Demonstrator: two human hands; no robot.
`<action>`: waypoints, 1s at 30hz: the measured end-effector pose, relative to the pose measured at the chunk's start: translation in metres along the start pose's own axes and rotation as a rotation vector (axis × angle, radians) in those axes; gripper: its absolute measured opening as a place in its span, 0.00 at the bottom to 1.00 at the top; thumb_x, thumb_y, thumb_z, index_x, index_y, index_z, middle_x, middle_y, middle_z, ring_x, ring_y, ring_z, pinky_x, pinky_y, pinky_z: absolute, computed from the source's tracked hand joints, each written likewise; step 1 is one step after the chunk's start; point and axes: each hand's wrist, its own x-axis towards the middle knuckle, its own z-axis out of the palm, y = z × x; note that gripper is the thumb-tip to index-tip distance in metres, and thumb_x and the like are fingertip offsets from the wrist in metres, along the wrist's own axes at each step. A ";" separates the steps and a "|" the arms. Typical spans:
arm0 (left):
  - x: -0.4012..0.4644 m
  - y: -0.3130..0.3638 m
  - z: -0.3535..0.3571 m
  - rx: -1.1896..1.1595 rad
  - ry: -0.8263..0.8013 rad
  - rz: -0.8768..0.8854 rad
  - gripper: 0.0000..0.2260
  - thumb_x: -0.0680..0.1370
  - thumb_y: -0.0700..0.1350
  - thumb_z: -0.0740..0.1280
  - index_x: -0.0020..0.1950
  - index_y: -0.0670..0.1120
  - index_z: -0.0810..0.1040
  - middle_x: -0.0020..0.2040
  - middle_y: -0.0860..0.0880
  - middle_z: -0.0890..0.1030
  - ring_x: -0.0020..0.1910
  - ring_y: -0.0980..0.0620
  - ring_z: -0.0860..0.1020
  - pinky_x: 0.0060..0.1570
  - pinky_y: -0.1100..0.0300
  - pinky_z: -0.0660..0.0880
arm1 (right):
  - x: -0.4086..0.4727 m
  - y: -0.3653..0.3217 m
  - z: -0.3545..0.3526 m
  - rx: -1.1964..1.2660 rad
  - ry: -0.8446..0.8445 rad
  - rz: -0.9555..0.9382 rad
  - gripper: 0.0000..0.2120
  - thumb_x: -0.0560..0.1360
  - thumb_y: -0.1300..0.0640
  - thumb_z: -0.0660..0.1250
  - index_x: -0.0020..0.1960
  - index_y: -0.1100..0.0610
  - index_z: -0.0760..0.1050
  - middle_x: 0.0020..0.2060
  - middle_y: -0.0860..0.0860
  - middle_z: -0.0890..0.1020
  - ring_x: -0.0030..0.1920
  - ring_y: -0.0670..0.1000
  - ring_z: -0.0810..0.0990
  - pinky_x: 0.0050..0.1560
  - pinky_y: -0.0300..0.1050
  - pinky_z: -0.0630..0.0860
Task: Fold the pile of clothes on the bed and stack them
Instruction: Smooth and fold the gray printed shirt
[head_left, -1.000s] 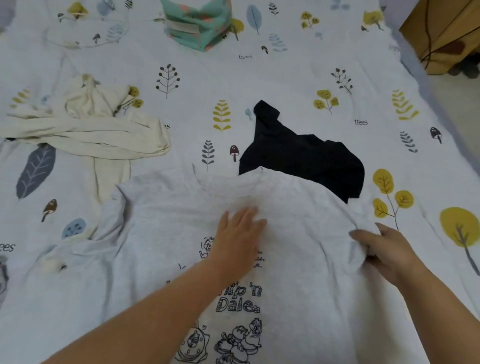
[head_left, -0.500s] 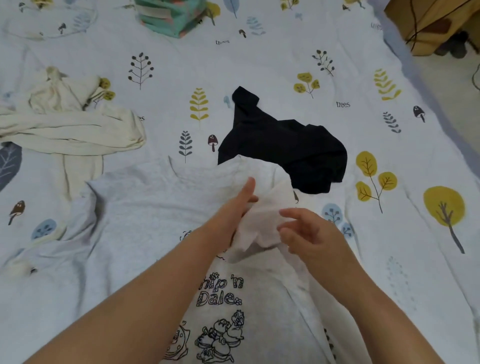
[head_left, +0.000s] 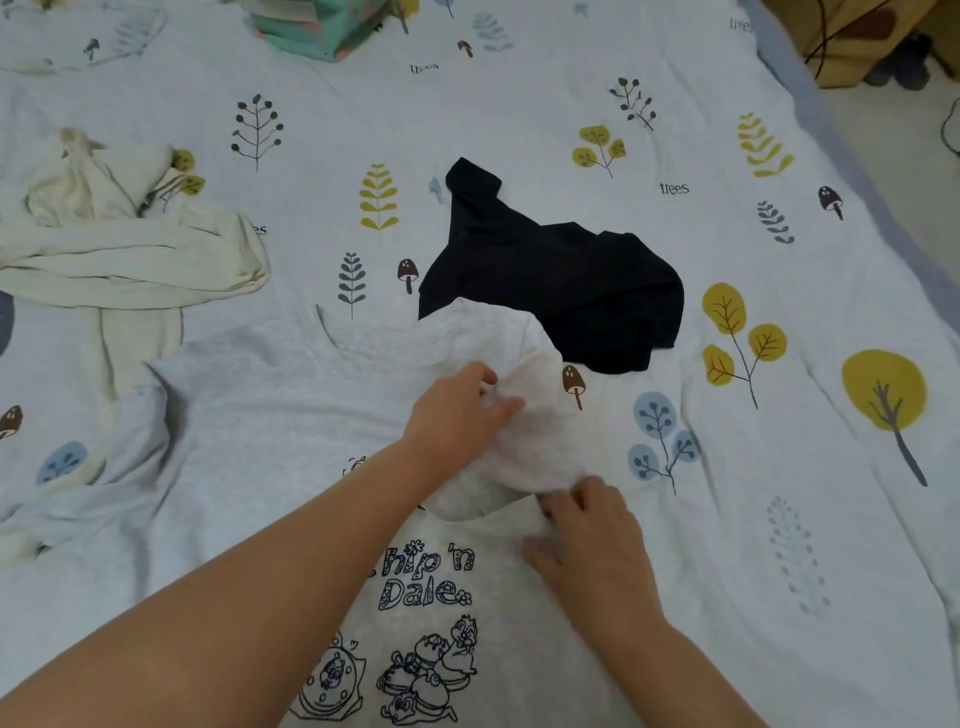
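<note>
Grey printed T-shirt (head_left: 249, 415) lies flat, right sleeve folded inward.

A pale grey cartoon-printed shirt (head_left: 249, 415), a black garment (head_left: 561, 280) and a cream one (head_left: 130, 260) are lying on the white, leaf-patterned bed (head_left: 519, 130).

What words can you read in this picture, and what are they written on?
"hip 'n Dale": printed on the grey T-shirt, above its cartoon drawing; the first letter is hidden.
"trees": printed on the bedsheet, right of the black garment.
"trees": on the bedsheet again, near the top middle, small.
"trees": top right, faint.
"es": a cut-off word by the cream garment.
</note>
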 end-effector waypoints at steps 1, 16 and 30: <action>0.002 0.002 0.003 0.035 -0.022 0.023 0.14 0.75 0.53 0.65 0.57 0.48 0.73 0.44 0.55 0.74 0.44 0.54 0.73 0.43 0.61 0.69 | -0.005 0.001 0.002 -0.015 0.050 -0.049 0.11 0.62 0.56 0.76 0.41 0.56 0.77 0.38 0.50 0.73 0.39 0.53 0.74 0.37 0.44 0.69; 0.034 0.021 0.009 0.075 0.036 0.132 0.08 0.76 0.47 0.66 0.38 0.47 0.76 0.35 0.55 0.73 0.37 0.56 0.70 0.37 0.68 0.63 | -0.002 0.010 -0.003 0.394 0.108 0.447 0.16 0.78 0.46 0.59 0.61 0.52 0.69 0.47 0.46 0.78 0.48 0.47 0.76 0.46 0.39 0.68; 0.052 0.061 0.025 -0.062 0.131 0.162 0.12 0.78 0.38 0.60 0.61 0.44 0.72 0.45 0.49 0.77 0.42 0.54 0.75 0.45 0.58 0.73 | 0.012 0.023 -0.001 0.193 0.194 0.543 0.12 0.76 0.55 0.64 0.59 0.55 0.71 0.48 0.54 0.78 0.49 0.56 0.76 0.47 0.48 0.71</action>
